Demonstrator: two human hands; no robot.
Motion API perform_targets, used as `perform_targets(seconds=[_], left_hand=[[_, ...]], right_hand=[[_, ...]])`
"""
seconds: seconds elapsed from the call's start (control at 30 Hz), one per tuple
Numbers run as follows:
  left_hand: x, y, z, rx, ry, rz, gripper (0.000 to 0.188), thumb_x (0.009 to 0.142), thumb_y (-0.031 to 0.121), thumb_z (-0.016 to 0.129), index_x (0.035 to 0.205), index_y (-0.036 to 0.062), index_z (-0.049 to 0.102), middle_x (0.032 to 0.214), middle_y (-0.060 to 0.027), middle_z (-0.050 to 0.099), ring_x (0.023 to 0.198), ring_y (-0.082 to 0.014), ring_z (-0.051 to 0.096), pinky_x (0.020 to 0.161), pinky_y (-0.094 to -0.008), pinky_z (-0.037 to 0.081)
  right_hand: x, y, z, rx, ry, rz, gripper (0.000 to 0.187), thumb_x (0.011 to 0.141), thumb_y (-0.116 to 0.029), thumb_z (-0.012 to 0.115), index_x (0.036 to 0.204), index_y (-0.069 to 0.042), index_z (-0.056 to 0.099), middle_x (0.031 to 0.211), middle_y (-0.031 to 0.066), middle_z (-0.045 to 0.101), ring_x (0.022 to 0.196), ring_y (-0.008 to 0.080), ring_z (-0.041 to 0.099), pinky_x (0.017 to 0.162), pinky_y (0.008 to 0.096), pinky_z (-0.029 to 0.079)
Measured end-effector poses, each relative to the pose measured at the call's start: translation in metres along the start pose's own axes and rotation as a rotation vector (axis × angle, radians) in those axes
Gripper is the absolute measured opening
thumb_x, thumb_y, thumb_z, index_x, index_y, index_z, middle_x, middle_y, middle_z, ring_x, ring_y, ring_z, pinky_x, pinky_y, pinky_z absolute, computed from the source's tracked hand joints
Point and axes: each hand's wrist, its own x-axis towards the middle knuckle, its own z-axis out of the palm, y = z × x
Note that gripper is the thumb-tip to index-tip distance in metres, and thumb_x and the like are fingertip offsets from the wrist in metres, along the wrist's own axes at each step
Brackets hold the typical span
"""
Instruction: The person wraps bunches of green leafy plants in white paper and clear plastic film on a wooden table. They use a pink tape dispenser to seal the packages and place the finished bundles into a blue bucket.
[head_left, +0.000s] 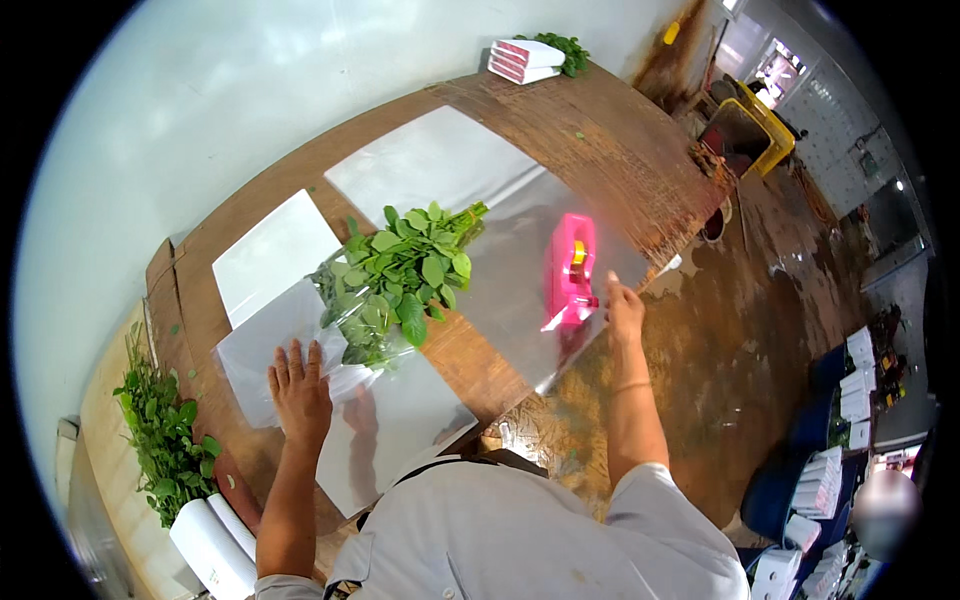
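Note:
A bunch of leafy green stems (400, 265) lies across the middle of the table, its cut ends pointing to the far right. Clear plastic film (270, 345) covers its lower left end. My left hand (302, 395) is spread flat on this film, fingers apart. To the right stands a pink tape dispenser (560, 265) with a yellow-cored roll, on a clear plastic sheet (500, 280). Just right of the dispenser's front end, my right hand (624, 310) has its fingers curled together near the table edge. Whatever they pinch is too small to make out.
White sheets (275, 255) lie on the wooden table (600, 130). A white-wrapped bundle (525, 60) sits at the far edge; another leafy bunch (170, 430) is at the left. Blue containers (770, 500) holding white-wrapped bundles stand at lower right. The floor (740, 340) looks wet.

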Motion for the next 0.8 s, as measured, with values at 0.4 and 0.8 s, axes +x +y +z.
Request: perform_targets(seconds=[0.4, 0.8], left_hand=[[-0.001, -0.007, 0.013, 0.054, -0.036, 0.003, 0.057, 0.087, 0.016, 0.059, 0.142, 0.0153, 0.043, 0.149, -0.0164, 0.035, 0.138, -0.0402, 0.029, 0.112, -0.0557, 0.021], [-0.005, -0.004, 0.003, -0.025, 0.068, -0.006, 0.062, 0.081, 0.013, 0.067, 0.139, 0.0149, 0.045, 0.144, -0.0178, 0.04, 0.135, -0.0419, 0.032, 0.108, -0.0566, 0.026]], right_hand=[[-0.049, 0.044, -0.027, -0.288, -0.169, -0.213, 0.029, 0.091, -0.023, 0.063, 0.08, 0.003, 0.068, 0.07, 0.0059, 0.066, 0.065, 0.0095, 0.056, 0.061, 0.0274, 0.047], [-0.249, -0.061, 0.206, 0.311, -0.944, -0.095, 0.032, 0.095, -0.029, 0.061, 0.08, -0.001, 0.061, 0.067, -0.0037, 0.057, 0.058, 0.0077, 0.045, 0.053, 0.0276, 0.04]])
